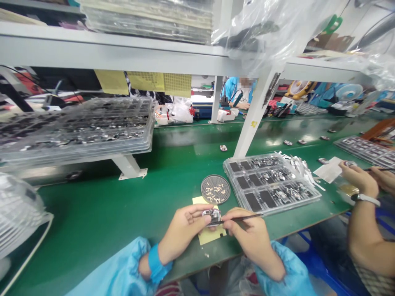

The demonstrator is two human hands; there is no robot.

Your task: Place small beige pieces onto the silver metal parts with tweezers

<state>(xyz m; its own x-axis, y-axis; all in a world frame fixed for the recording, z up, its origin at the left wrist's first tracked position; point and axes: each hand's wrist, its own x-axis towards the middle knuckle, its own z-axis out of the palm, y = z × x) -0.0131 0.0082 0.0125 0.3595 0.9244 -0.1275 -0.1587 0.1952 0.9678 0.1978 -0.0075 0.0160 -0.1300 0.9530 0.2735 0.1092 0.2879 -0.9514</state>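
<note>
My left hand (185,226) holds a small white-edged electronic device (212,216) with its inner parts showing, gripped between thumb and fingers. In my right hand (247,230) is a thin dark tool that looks like tweezers (243,218); its tip touches or nearly touches the device. Below both hands lies a yellow paper (210,236) on the green table. Just beyond it, a round dark dish (215,189) carries many tiny pale pieces. To the right of the dish stands a clear compartment tray (237,204) with black pads and small metallic parts.
Stacked clear trays (135,144) rest on a raised shelf at left, near a white fan (18,218). A white post (254,111) rises behind the parts tray. White strips (299,168) lie beside it. A co-worker's hands (361,181) work at right. Small devices (223,148) sit along the table.
</note>
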